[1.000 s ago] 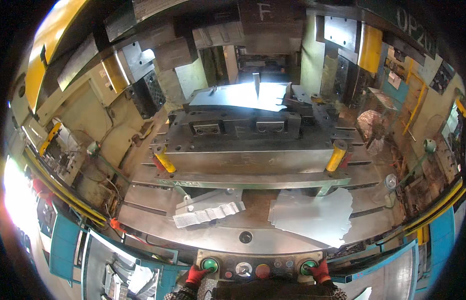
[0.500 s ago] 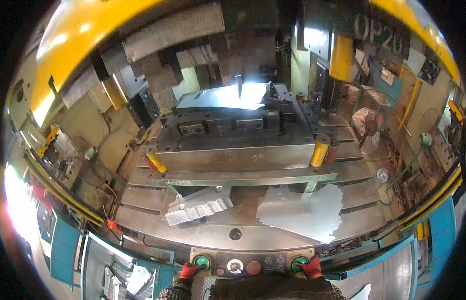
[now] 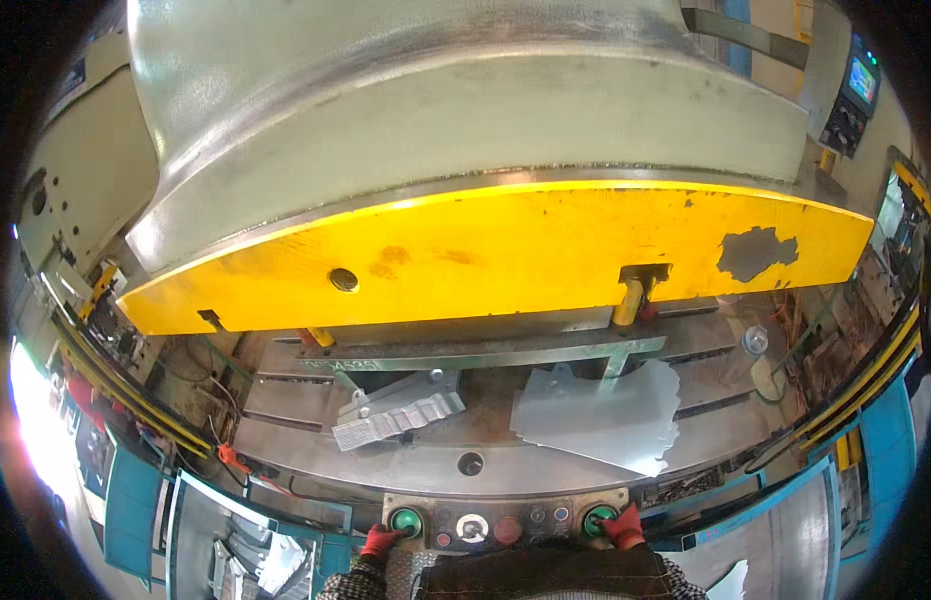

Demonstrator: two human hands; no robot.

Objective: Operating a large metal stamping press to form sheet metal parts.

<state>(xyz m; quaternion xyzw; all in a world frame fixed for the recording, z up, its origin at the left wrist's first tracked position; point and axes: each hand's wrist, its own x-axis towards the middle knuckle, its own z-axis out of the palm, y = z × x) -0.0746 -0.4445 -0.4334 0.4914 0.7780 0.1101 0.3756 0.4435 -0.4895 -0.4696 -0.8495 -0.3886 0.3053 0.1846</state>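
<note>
At six o'clock, our red-gloved left hand (image 3: 382,541) and right hand (image 3: 623,527) press flat on the two round green buttons (image 3: 406,521) of the control panel (image 3: 503,522), gripping nothing. The panel's long axis runs nine to three. Above looms a scuffed yellow press ram (image 3: 506,250); flat, shiny sheet metal (image 3: 606,415) lies at five.

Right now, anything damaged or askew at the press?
Paint has chipped off the yellow guard, a grey bare patch at its right. A flat sheet and a ribbed part lie skewed on the bed. Both hands sit at the green buttons.
</note>
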